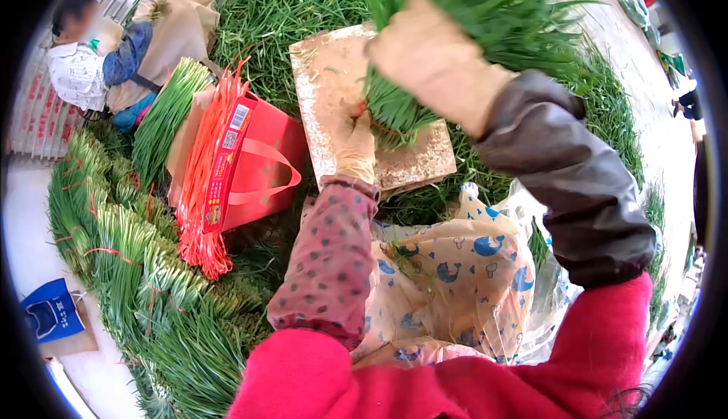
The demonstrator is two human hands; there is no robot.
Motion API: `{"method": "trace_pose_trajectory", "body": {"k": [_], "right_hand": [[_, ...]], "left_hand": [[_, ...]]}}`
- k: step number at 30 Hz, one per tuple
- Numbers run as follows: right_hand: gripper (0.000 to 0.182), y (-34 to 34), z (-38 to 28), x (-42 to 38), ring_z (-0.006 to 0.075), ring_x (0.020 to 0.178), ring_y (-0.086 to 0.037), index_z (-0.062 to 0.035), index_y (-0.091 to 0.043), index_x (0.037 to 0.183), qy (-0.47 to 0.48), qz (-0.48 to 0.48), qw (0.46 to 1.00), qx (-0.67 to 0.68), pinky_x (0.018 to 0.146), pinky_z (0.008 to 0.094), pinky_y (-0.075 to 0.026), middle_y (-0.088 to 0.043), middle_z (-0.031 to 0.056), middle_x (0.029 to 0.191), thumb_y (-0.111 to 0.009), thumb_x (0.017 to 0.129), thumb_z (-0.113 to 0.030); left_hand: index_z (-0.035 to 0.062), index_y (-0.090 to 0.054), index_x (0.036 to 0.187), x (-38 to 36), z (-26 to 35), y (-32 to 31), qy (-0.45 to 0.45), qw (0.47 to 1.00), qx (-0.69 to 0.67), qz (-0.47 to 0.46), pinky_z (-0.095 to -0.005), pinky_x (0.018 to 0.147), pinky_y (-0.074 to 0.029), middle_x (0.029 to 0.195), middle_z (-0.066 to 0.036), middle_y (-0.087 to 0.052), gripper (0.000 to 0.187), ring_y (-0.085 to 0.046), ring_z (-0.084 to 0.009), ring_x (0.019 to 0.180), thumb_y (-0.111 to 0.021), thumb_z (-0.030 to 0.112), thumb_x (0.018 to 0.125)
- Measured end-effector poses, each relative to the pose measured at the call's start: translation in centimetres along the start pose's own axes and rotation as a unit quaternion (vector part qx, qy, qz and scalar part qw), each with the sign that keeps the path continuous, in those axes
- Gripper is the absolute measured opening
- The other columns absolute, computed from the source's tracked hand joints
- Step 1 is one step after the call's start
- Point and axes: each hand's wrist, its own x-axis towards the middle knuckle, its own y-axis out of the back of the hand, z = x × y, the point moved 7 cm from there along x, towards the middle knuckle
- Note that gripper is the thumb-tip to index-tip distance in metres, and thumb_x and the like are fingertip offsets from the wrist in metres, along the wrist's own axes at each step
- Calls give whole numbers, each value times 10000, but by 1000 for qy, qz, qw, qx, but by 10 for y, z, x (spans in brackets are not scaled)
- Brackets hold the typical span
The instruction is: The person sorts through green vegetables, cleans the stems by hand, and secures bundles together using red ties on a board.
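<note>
My gloved right hand point(432, 55) is closed over a bundle of garlic chives point(398, 108), its leaves fanning out blurred toward the upper right. The cut ends rest on a worn, dirt-speckled board point(326, 93). My gloved left hand point(356, 150) is beside the bundle's lower left, fingers pinched together at a thin red tie point(361, 106). Part of a red strand shows across the bundle near its cut ends; the rest is hidden. Left of the board stands a red gift bag point(269, 157), with a hank of red ties point(205, 169) hanging over its side.
Tied chive bundles point(129, 244) are piled along the left. Loose chives point(265, 17) lie behind and around the board. A patterned plastic sheet point(447, 275) covers my lap area. Another person point(83, 70) sits at the upper left. A blue packet point(53, 313) lies lower left.
</note>
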Motion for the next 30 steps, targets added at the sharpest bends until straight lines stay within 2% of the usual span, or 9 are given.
{"method": "trace_pose_trajectory", "body": {"k": [5,8,11,13,22,25,27,28,30], "right_hand": [[576,-64,69,-80,254,953,-632,-158,-558,1192,-149,50,950,269,850,398,-471,-659,64,997,-791,666,-193],[843,-127,55,-113,287,1069,-583,-178,-427,1373,-221,-122,961,110,968,445,-435,-613,62,1150,-841,643,-259],[495,-139,4,-118,300,888,-653,-154,-583,1258,-172,-393,855,292,833,423,-519,-669,106,970,-717,787,-216],[389,-125,-39,-111,287,887,-650,-123,-620,1184,-146,-226,768,582,752,362,-524,-663,126,1013,-658,828,-272],[223,-135,-89,-42,356,905,-613,-135,-668,1049,-279,91,708,642,781,414,-501,-636,138,955,-614,851,-222],[263,-157,-95,-28,295,857,-650,-99,-673,1078,-318,100,630,702,773,360,-509,-678,114,916,-650,849,-228],[288,-185,-110,-30,185,794,-661,-40,-670,1085,-416,-12,330,847,735,298,-509,-706,82,888,-668,851,-208],[285,-184,-109,-33,103,706,-625,-17,-669,1070,-416,0,251,874,661,256,-499,-707,51,872,-679,847,-195],[274,-185,-102,-35,100,636,-607,19,-662,1056,-413,-26,231,881,609,243,-489,-698,44,822,-662,848,-160]], "left_hand": [[80,-599,961,-18,85,-32,-386,894,199,-113,-285,914,-425,1000,-71,-645,166,-600,-151,933,-624,-46,856],[116,-593,932,-13,55,-57,-413,819,373,-142,-487,1137,-175,1095,-55,-640,113,-611,-247,1058,-644,82,836],[182,-597,917,9,-36,-33,-306,813,485,-99,-472,974,-330,1082,-17,-650,121,-565,-214,1119,-660,179,813],[179,-614,921,5,-20,-36,-299,822,474,-105,-438,885,-362,1076,-24,-653,146,-576,-226,1080,-686,213,799],[153,-663,923,3,-19,-30,-304,805,510,-29,-452,947,-371,1158,-50,-638,171,-546,-297,1087,-682,211,763],[111,-657,923,5,-15,-30,-272,814,512,-36,-458,948,-376,1165,-83,-632,196,-537,-320,1090,-697,192,749],[80,-648,931,8,-8,-30,-207,887,410,-52,-454,941,-382,1142,-132,-636,257,-532,-353,1088,-744,183,715],[84,-566,1164,15,-18,-23,-8,921,377,-94,-442,960,-384,1222,-185,-573,632,-496,-378,1143,-837,239,614],[83,-449,1277,10,-7,-30,-41,879,460,-120,-439,993,-365,1271,-188,-526,856,-459,-375,1194,-866,283,557]]}}
